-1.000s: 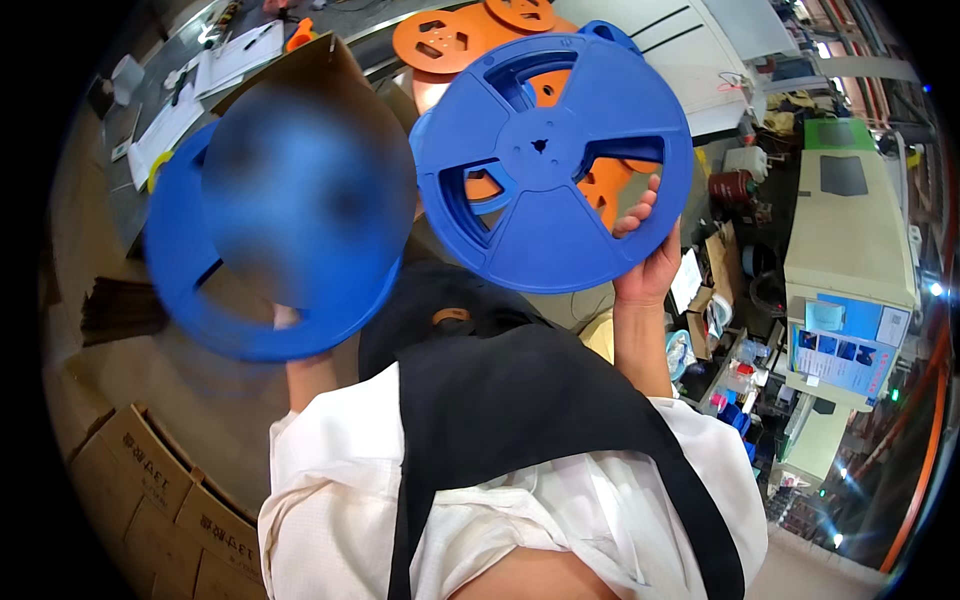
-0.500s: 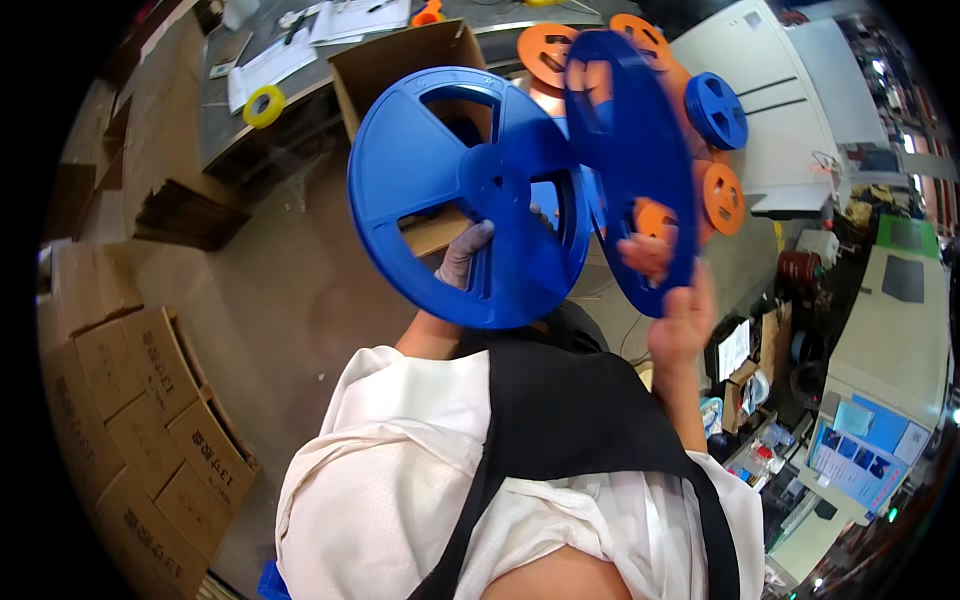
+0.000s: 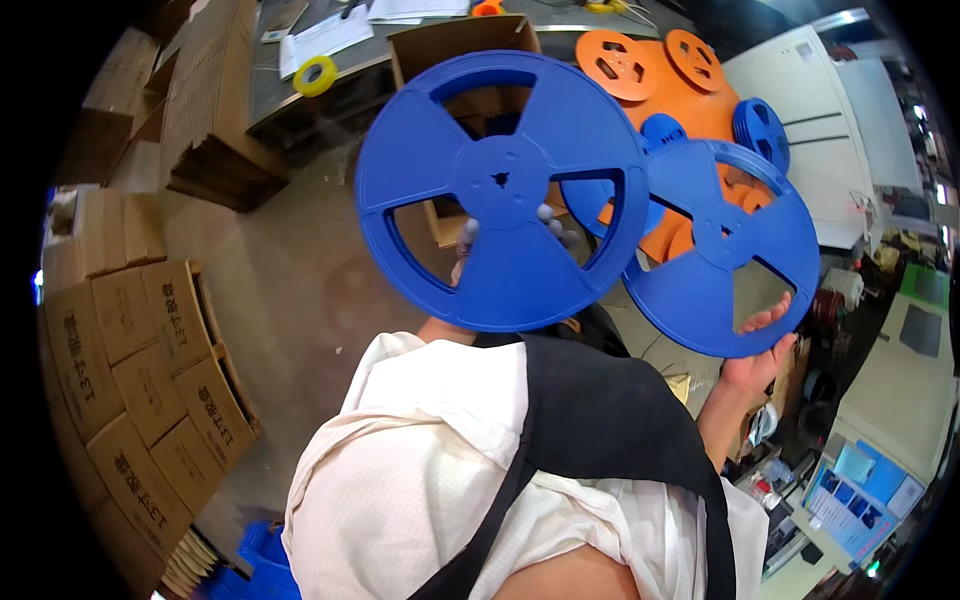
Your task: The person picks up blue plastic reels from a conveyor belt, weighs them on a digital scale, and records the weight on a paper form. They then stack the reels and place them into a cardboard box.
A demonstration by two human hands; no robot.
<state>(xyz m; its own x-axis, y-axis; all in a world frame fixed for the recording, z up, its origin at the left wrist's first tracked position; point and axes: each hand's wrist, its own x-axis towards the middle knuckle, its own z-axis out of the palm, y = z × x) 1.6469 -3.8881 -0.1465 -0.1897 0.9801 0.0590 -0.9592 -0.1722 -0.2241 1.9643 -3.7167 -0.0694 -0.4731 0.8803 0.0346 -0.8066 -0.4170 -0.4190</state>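
- Left blue reel (image 3: 505, 205): up front; gloved left hand (image 3: 468, 237) behind, grip mostly hidden, can't tell.
- Right blue reel (image 3: 708, 228): right hand (image 3: 755, 368) pinching lower rim.
- Steady both; don't knock rims.
- Beyond: open carton (image 3: 463, 42), orange reels (image 3: 600, 55).

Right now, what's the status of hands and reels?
Left hand holding blue reel; right hand gripping second blue reel. Carton partly hidden behind the first.
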